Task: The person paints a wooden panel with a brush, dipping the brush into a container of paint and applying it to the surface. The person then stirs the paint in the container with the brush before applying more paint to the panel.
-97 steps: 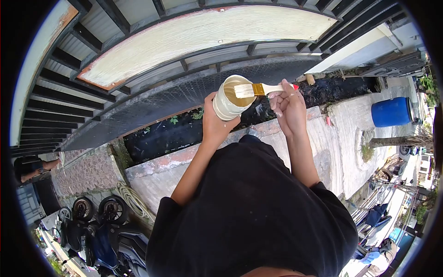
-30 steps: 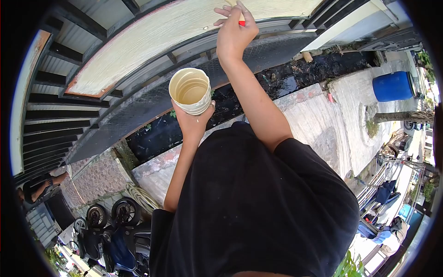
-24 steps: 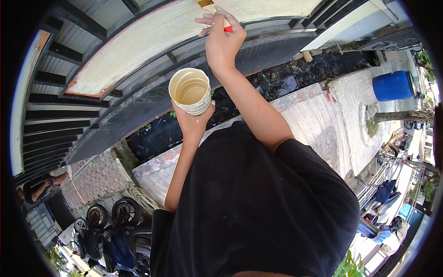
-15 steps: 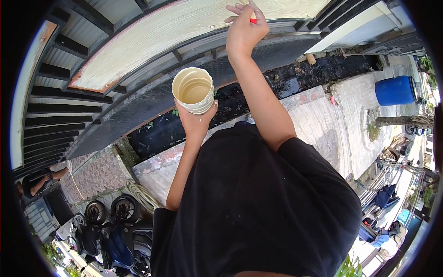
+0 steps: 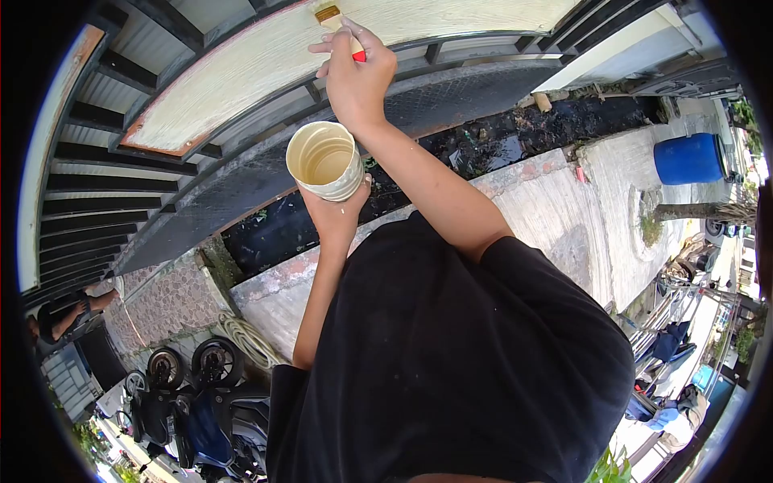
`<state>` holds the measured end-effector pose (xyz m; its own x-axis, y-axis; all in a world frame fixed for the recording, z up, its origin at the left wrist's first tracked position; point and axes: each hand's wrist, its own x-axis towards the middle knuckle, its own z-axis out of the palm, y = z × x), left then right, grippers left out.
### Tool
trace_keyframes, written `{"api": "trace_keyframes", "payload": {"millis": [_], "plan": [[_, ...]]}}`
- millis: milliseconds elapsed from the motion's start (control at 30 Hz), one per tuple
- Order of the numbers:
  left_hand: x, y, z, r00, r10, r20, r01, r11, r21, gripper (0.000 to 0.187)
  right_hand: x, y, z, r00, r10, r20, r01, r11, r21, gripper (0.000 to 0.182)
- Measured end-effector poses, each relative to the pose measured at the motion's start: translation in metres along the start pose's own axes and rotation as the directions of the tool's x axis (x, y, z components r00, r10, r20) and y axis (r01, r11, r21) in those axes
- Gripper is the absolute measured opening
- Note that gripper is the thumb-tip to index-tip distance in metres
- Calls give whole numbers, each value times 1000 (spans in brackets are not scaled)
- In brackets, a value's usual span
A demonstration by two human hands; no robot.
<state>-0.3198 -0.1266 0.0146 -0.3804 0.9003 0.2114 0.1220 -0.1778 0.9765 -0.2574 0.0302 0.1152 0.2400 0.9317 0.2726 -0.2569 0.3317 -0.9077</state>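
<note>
My left hand (image 5: 333, 211) is wrapped round the lower part of a cream-coloured cup (image 5: 325, 161), whose open top shows pale liquid inside. Above it, my right hand (image 5: 356, 76) grips a paintbrush (image 5: 330, 18) with a pale handle and a red end. The brush's brown bristles lie against or just over a cream-painted panel (image 5: 258, 60) set in a dark metal fence; contact cannot be made out.
Dark fence bars (image 5: 113, 190) run along the left. Below the fence lies a ditch of dark water (image 5: 270, 237). A blue barrel (image 5: 688, 158) stands at the right, motorcycles (image 5: 205, 419) at the lower left. Another person (image 5: 68, 314) is at the far left edge.
My right hand has moved left along the panel with the brush, whose bristles now show. The cup in my left hand has shifted slightly left.
</note>
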Motion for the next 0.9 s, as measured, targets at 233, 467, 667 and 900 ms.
{"api": "trace_keyframes", "payload": {"millis": [233,467,667,900], "plan": [[-3,-12,-6,1000,25,-1,-24,998,52,65,12,-5,-37,990,-66,-124,76,994,83,41],[-3,-8,-7,1000,22,-20,-21,998,51,65,45,12,-66,936,-259,-237,264,964,-10,43],[-3,-9,-6,1000,18,-21,-18,1000,24,66,30,29,-45,963,-237,-126,229,971,-75,43],[-4,-8,-8,1000,-2,-5,2,1000,28,65,25,31,-70,965,-252,-69,237,955,-176,40]]}}
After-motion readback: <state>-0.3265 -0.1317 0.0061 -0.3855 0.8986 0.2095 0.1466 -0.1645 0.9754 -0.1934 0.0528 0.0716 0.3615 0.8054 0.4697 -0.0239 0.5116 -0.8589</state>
